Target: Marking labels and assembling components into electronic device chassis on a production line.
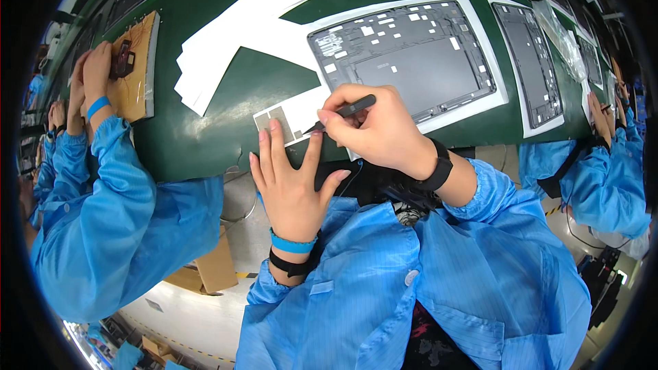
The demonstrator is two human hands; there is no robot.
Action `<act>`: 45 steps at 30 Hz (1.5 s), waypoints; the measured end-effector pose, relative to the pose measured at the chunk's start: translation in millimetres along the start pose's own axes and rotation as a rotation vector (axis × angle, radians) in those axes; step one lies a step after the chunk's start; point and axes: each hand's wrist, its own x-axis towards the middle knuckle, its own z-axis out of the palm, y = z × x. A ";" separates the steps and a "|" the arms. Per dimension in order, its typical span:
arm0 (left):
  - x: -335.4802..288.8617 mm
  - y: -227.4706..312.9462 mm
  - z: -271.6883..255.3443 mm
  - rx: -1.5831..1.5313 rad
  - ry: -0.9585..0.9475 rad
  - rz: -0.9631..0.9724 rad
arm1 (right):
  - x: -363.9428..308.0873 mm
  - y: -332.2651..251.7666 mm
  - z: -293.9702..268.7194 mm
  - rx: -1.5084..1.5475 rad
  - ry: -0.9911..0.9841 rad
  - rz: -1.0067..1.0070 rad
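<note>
Black tweezers (359, 105) are held in my right hand (385, 127), between thumb and fingers. Their tip points down and left at a white backing sheet (306, 105) with grey adhesive pieces (281, 117) on it. My left hand (291, 188) lies flat with its fingers spread, fingertips pressing the sheet's near edge close to the tweezer tip. Just beyond my right hand a dark grey tablet housing (418, 72) with many small white labels rests on a white sheet. Whether the tip grips a piece is too small to tell.
Loose white sheets (226, 48) overlap on the green table (267, 82). A second housing (528, 62) lies to the right. At the left, a co-worker's hands (96, 72) are beside a wooden board (144, 68) bearing a small dark device. Other people sit on the right.
</note>
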 end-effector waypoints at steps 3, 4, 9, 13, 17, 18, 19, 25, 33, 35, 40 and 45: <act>0.2 -2.0 -0.5 -0.010 -0.002 -0.011 | 1.7 -4.1 6.2 -0.026 0.071 -0.029; 0.1 -2.9 0.0 -0.011 0.000 -0.007 | 2.1 -7.5 6.7 -0.085 0.050 -0.016; 2.4 -3.5 -0.4 -0.040 -0.006 -0.013 | 0.6 -6.3 15.5 -0.186 0.053 -0.041; 6.9 0.5 -5.0 -0.167 0.075 -0.039 | 2.9 -9.6 -4.0 0.265 0.260 0.011; 27.9 11.7 -23.5 -0.097 0.117 -0.014 | 26.8 -1.1 -49.9 0.150 0.316 -0.038; 37.1 14.7 -23.7 -0.100 0.118 -0.003 | 30.0 3.6 -52.3 0.147 0.326 -0.041; 46.8 18.7 -23.3 -0.155 0.123 0.016 | 33.1 8.5 -52.2 0.161 0.299 -0.051; 75.9 20.2 3.4 -0.125 0.150 0.087 | 41.1 16.2 -48.2 0.157 0.278 -0.030; 77.6 22.5 4.6 -0.118 0.105 0.077 | 40.2 13.5 -47.9 0.131 0.279 0.000; 79.3 24.3 3.3 -0.123 0.097 0.070 | 40.1 12.0 -48.8 0.126 0.263 0.010; 84.4 26.5 4.1 -0.112 0.103 0.087 | 40.7 13.6 -47.5 0.125 0.292 -0.034; 90.2 35.2 1.3 -0.024 0.074 0.057 | 40.7 17.6 -47.2 0.162 0.313 -0.005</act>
